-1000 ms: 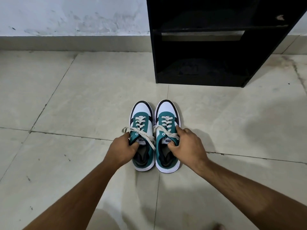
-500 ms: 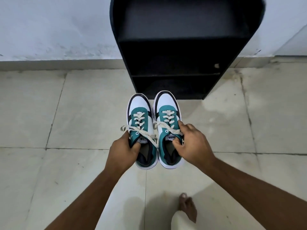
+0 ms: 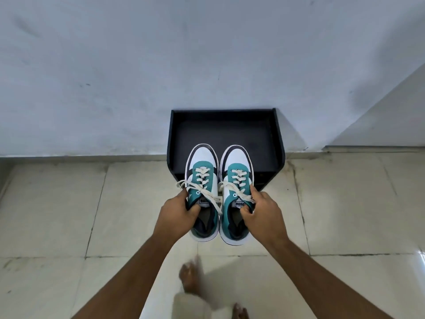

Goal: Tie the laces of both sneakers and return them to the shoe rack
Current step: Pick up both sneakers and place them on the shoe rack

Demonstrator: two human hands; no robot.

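Note:
I hold two teal, white and black sneakers side by side in the air, toes pointing away from me. My left hand (image 3: 177,215) grips the left sneaker (image 3: 202,162) at its outer collar. My right hand (image 3: 262,215) grips the right sneaker (image 3: 236,162) the same way. Cream laces (image 3: 202,192) on both are knotted, with loose ends trailing sideways. The black shoe rack (image 3: 226,125) stands against the wall directly under the toes, seen from above with its top shelf bare.
A pale blue wall (image 3: 138,65) rises behind the rack, with a second wall angling in at the right. The floor is light tile (image 3: 57,203) with dark grout lines. My bare feet (image 3: 190,279) show blurred below my arms.
The sneakers were lifted off the floor and carried forward and up. The rack, earlier seen from the front, now lies below me, seen from above. My feet have stepped into view.

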